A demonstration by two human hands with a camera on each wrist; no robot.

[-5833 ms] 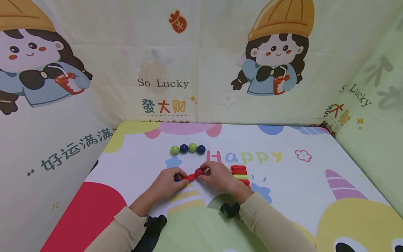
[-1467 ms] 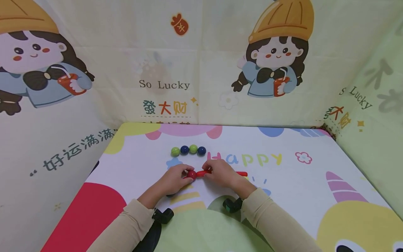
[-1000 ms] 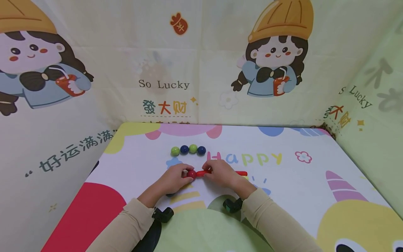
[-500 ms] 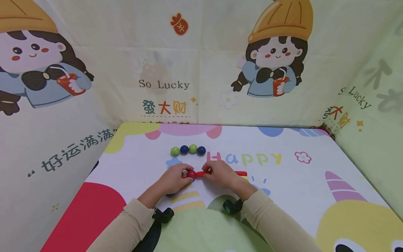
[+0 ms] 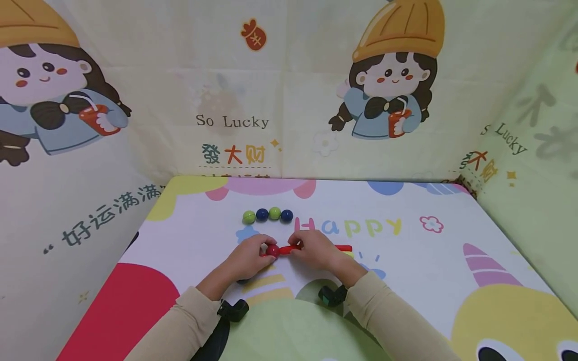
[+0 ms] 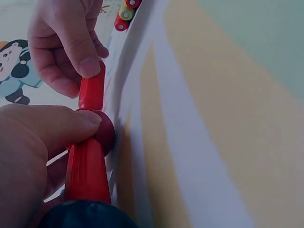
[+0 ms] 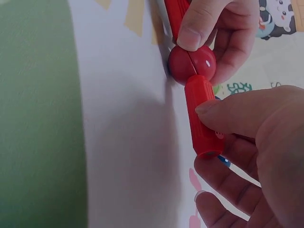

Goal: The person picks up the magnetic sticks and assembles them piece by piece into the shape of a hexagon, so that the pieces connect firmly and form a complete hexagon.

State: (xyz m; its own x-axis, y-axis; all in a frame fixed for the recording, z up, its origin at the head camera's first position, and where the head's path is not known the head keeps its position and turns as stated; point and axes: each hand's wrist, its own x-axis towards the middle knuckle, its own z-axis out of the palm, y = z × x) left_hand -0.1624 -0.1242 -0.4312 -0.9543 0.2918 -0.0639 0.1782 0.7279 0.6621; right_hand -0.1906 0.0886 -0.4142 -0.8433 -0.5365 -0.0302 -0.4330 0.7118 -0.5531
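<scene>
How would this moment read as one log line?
left hand: pinches red ball; right hand: pinches red rod against ball; green and blue balls: row beyond hands

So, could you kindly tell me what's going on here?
A person is putting toy rods and balls together. The left hand pinches a red ball, while the right hand holds a red rod end-on against it; whether it is fully seated isn't clear. Another red rod runs from the ball's opposite side to a dark blue ball. Two green balls and two more blue ones sit in a row beyond the hands.
</scene>
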